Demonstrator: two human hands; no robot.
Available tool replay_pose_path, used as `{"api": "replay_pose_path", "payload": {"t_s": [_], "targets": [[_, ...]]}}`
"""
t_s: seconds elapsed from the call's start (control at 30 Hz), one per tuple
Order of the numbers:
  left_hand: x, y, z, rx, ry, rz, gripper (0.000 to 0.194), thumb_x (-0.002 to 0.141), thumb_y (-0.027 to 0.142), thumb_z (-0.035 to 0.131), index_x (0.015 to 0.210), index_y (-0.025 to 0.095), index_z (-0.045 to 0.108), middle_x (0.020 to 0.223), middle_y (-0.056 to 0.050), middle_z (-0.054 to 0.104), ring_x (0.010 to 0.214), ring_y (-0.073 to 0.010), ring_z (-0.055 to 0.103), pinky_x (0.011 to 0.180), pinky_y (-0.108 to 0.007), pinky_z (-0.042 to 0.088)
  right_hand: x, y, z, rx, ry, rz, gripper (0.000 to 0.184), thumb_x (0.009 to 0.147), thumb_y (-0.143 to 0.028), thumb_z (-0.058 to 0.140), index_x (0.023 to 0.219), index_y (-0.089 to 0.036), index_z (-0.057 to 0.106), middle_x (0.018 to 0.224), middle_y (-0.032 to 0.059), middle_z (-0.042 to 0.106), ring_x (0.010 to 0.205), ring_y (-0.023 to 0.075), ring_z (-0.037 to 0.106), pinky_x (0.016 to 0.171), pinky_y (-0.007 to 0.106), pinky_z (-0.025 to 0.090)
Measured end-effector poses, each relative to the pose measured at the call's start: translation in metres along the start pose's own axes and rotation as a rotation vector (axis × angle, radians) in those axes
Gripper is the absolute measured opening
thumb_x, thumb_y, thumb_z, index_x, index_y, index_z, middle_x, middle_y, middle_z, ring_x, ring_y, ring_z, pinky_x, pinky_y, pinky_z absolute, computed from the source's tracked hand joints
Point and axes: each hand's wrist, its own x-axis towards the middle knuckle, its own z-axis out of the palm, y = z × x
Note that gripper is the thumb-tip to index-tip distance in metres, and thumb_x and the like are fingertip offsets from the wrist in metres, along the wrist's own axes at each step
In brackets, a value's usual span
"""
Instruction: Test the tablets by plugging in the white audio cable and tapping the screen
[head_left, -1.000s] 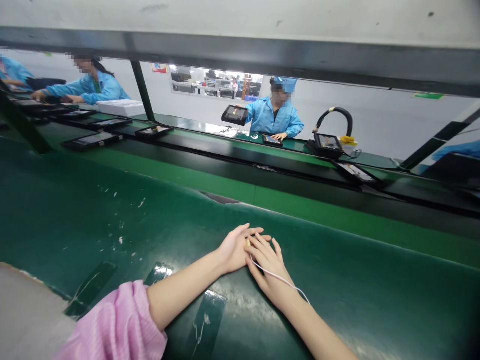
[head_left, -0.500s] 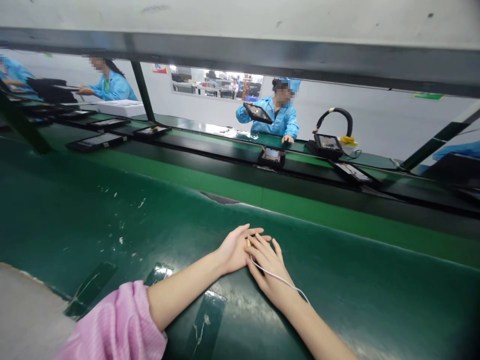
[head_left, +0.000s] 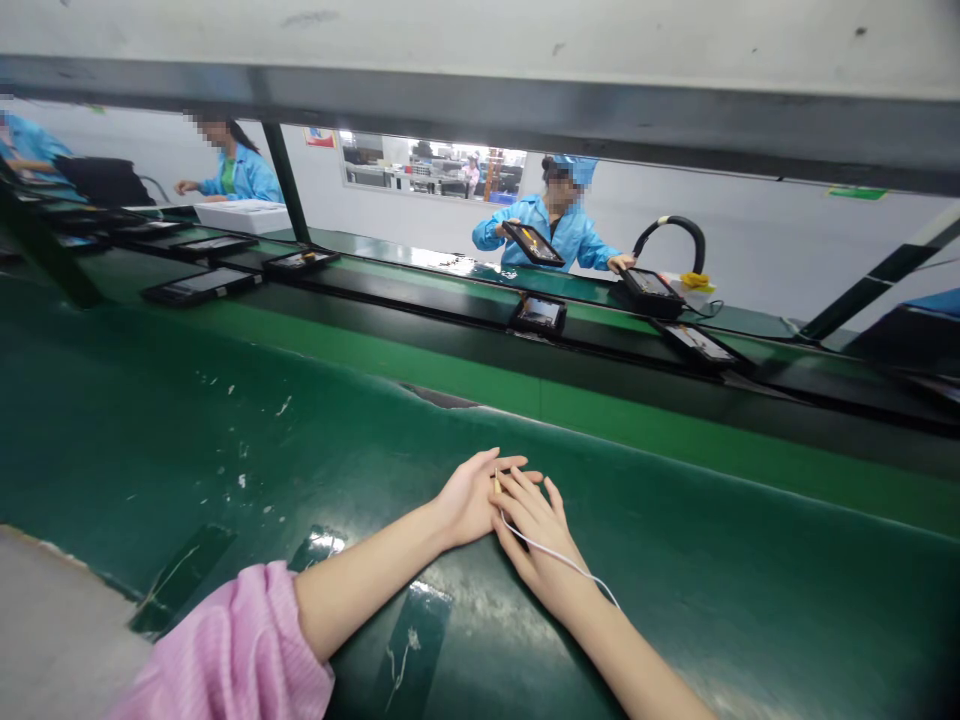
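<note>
My left hand (head_left: 471,503) rests palm up on the green bench top, fingers stretched out and partly covered by my right. Across it lies my right hand (head_left: 541,535), back upward, its fingers bent around a small yellowish plug with a thin metal tip (head_left: 496,485). The plug sits against the left fingers and palm. From it a thin white cable (head_left: 556,553) runs over the back of my right hand to the wrist. The right thumb's exact hold on the plug is hard to make out.
Beyond the green bench (head_left: 360,440) runs a dark conveyor belt (head_left: 420,300) carrying several tablet-like devices. A co-worker (head_left: 536,225) in blue faces me, one hand holding a device (head_left: 534,243). A grey shelf (head_left: 480,90) hangs low overhead. Green posts (head_left: 285,185) stand between shelf and bench.
My hands and the plug have not moved. Devices on the belt have shifted; one now lies before the facing co-worker, whose other hand has reached a boxy device. The co-worker at left has drawn back.
</note>
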Motion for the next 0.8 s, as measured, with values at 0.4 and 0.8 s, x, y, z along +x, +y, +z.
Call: {"api": "replay_pose_path", "payload": {"t_s": [0.4,0.8], "targets": [[-0.0012,0.0006,0.0036,0.012,0.022,-0.005,0.032,0.094,0.035,0.049,0.103,0.008,0.064,0.104,-0.020,0.072,0.097,-0.0294,0.069,0.093,-0.040,0.044,0.0003,-0.0002,-0.0006,-0.014,0.015,0.001,0.029,0.102,-0.021,0.037,0.116,-0.017,0.062,0.124,0.0159,0.066,0.124,0.0318,0.057,0.101,0.056,0.047],[-0.0002,0.0001,0.0000,0.049,-0.028,-0.004,0.034,0.088,0.039,0.058,0.105,0.010,0.062,0.106,-0.018,0.071,0.101,-0.0295,0.067,0.095,-0.040,0.042,0.0011,-0.0009,-0.0019,-0.028,-0.006,0.001,0.030,0.102,-0.021,0.036,0.116,-0.016,0.062,0.125,0.0162,0.065,0.125,0.0319,0.056,0.101,0.056,0.045]]}}
